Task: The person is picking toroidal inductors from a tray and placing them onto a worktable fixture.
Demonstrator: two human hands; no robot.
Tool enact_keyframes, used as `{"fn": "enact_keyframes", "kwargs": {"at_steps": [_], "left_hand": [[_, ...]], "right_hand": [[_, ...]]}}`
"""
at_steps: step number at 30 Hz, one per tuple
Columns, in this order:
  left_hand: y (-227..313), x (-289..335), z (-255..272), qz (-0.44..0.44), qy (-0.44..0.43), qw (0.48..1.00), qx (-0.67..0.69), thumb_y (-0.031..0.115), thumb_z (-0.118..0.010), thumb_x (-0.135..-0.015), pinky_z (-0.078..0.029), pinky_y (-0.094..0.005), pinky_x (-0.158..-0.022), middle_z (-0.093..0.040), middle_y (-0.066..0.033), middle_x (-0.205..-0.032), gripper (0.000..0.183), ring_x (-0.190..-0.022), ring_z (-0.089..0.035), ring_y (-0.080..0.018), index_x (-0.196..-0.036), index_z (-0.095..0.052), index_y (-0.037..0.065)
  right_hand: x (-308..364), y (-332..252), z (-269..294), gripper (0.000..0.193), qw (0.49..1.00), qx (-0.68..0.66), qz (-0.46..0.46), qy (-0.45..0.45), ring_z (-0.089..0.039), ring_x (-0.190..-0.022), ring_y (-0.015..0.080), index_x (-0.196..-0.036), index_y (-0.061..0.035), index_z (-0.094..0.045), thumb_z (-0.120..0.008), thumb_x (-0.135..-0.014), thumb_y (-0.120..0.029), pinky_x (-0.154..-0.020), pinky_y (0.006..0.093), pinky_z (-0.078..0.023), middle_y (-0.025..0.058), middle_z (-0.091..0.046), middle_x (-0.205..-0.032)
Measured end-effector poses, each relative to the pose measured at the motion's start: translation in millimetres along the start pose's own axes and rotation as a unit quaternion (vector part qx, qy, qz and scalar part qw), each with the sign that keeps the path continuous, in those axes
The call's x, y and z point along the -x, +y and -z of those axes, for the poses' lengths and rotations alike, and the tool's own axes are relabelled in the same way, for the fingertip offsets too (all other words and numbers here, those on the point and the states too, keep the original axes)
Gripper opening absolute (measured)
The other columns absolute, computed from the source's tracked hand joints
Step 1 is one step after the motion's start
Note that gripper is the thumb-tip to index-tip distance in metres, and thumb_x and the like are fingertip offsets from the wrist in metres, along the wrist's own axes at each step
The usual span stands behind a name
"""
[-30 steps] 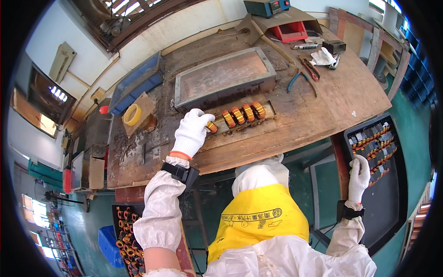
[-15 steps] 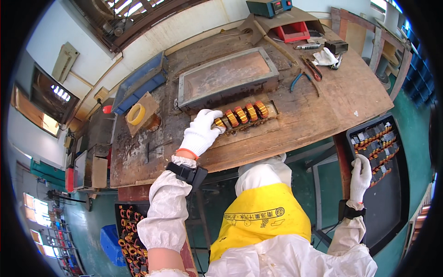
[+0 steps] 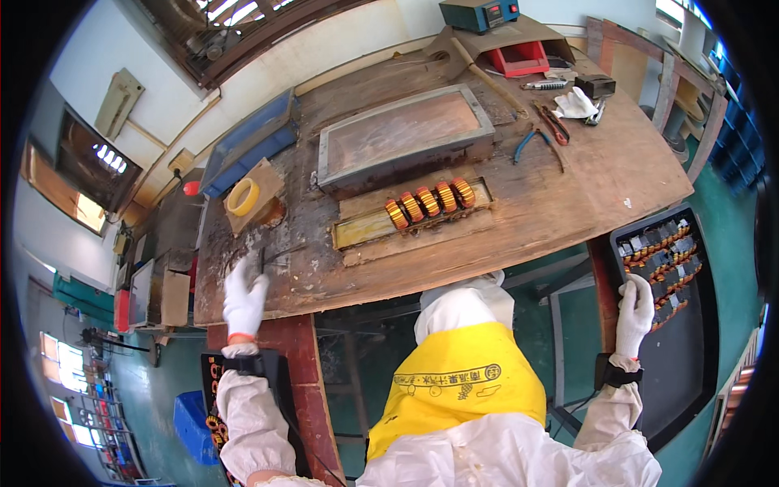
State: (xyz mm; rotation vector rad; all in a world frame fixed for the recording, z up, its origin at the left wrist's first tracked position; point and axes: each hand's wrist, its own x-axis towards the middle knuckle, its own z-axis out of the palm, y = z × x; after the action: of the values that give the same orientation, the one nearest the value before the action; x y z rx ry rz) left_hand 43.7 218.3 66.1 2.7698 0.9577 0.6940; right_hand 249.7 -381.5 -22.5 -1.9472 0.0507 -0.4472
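My left hand (image 3: pixel 245 299), in a white glove, hovers at the left front edge of the wooden bench (image 3: pixel 568 203). Its fingers are apart and nothing shows in them. Just beyond the fingertips lies a thin dark metal tool (image 3: pixel 262 260). My right hand (image 3: pixel 635 315), gloved too, has its fingers curled at the left rim of a black tray (image 3: pixel 690 365). Several toroidal coils (image 3: pixel 665 260) with grey tops sit in rows at its far end. On the bench, copper-wound toroidal coils (image 3: pixel 430 200) stand in a row in a shallow trough (image 3: pixel 361 230) of yellowish liquid.
Behind the trough is a metal-framed box (image 3: pixel 406 138). A blue bin (image 3: pixel 251 142) and yellow tape roll (image 3: pixel 243 197) lie left; pliers (image 3: pixel 527 144) and a red bin (image 3: pixel 519 59) lie right. Below my left arm, a dark tray (image 3: pixel 280 390) holds more coils.
My left hand has let go of the leftmost coil in the trough and swung left and nearer, to the bench edge. My right hand stays at the tray rim.
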Motion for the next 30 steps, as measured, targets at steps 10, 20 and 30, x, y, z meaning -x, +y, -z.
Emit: {"fn": "enact_keyframes", "kwargs": {"at_steps": [10,20,30], "left_hand": [[-219.4,193.3,59.3,0.338,-0.390,0.775,-0.364,0.055,-0.052,-0.081,-0.043,-0.0421,-0.098,-0.057,-0.0221,-0.122,0.073,-0.118,-0.053,-0.0362,-0.131,-0.049,0.003],[-175.1,165.8,65.1,0.345,-0.338,0.824,-0.295,0.048,-0.064,-0.078,-0.047,-0.0410,-0.093,-0.058,-0.0224,-0.121,0.060,-0.114,-0.055,-0.0343,-0.118,-0.058,0.004],[-206.8,157.6,55.7,0.240,-0.459,0.799,-0.304,0.041,-0.058,-0.080,-0.043,-0.0403,-0.099,-0.057,-0.0116,-0.127,0.047,-0.118,-0.052,-0.0305,-0.119,-0.062,0.015]], "right_hand": [[-0.7,2.4,-0.1,0.018,1.000,0.026,-0.001,-0.013,-0.047,-0.064,0.0029,-0.109,-0.0020,-0.060,-0.051,-0.095,-0.009,-0.056,0.0176,-0.038,-0.0003,-0.059,-0.082],[-1.1,13.7,0.9,0.018,1.000,0.018,0.021,0.003,-0.043,-0.063,0.0025,-0.109,-0.0018,-0.060,-0.051,-0.096,-0.010,-0.054,0.0177,-0.035,-0.0022,-0.055,-0.079],[-1.5,12.2,-1.4,0.019,1.000,0.013,0.016,0.008,-0.043,-0.061,0.0023,-0.110,-0.0038,-0.060,-0.050,-0.096,-0.013,-0.054,0.0173,-0.036,-0.0019,-0.056,-0.080]]}}
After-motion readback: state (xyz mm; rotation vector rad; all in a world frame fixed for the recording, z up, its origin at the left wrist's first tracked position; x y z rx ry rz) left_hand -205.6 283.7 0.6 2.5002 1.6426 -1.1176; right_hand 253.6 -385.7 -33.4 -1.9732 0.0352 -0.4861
